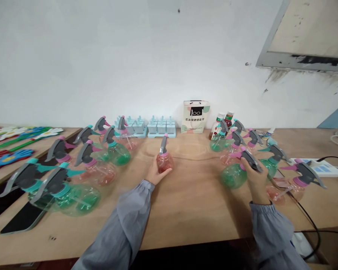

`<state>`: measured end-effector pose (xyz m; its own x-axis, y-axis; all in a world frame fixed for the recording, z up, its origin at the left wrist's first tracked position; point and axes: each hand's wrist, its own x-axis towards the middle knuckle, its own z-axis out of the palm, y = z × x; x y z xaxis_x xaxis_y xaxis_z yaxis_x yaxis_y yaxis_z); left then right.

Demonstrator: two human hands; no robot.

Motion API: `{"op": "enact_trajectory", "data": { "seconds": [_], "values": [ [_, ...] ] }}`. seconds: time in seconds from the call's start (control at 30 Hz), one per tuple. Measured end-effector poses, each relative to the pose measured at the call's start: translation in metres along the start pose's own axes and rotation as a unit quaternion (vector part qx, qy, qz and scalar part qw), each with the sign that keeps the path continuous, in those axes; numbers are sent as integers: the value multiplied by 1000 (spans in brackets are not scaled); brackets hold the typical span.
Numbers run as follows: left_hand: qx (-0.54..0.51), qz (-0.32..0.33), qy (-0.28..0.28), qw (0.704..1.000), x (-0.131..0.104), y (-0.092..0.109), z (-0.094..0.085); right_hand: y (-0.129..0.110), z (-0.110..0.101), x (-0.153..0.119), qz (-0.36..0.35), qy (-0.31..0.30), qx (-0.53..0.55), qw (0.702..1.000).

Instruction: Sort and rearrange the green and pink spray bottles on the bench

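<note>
Near the middle of the table my left hand [155, 171] is wrapped round the body of a small spray bottle [165, 162] with red-pink clear plastic and a grey and pink trigger head. The bottle stands upright. At the right, my right hand [255, 175] is closed on a grey trigger head with a pink nozzle [238, 153]. A round green bottle body [233, 176] sits just below and left of those fingers; whether the head is joined to it cannot be made out. More pink and green spray bottles [297, 183] stand around this hand.
Another group of spray bottles [101, 172] stands at the left, with a phone [24, 217] beside it. Pale blue ice-pop moulds [161, 128], a paper bag [195, 118] and two sauce bottles [217, 125] line the wall. A power strip [322, 167] with cables lies right; colourful hand-shaped items [14, 155] lie far left.
</note>
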<state>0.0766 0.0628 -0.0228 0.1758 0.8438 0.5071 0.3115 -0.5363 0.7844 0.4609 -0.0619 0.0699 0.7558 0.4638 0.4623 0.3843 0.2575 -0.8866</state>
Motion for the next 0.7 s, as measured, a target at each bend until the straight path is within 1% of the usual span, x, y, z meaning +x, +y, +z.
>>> {"op": "enact_trajectory", "data": {
  "seconds": [0.1,0.2,0.37,0.43,0.53,0.7],
  "values": [
    [2,8,4,1000,0,1,0,9,-10,16,-31,40,-28,998],
    [2,12,-1,1000,0,2,0,18,-13,27,-45,49,-44,997],
    [7,10,1,1000,0,1,-1,29,-13,41,-59,66,-86,992],
    [8,11,0,1000,0,0,0,31,-12,46,-69,63,-86,992],
    [5,13,-1,1000,0,-2,0,34,-10,51,-86,43,-73,993],
    [12,18,-1,1000,0,0,0,37,-9,51,-83,44,-53,994]
  ]
}}
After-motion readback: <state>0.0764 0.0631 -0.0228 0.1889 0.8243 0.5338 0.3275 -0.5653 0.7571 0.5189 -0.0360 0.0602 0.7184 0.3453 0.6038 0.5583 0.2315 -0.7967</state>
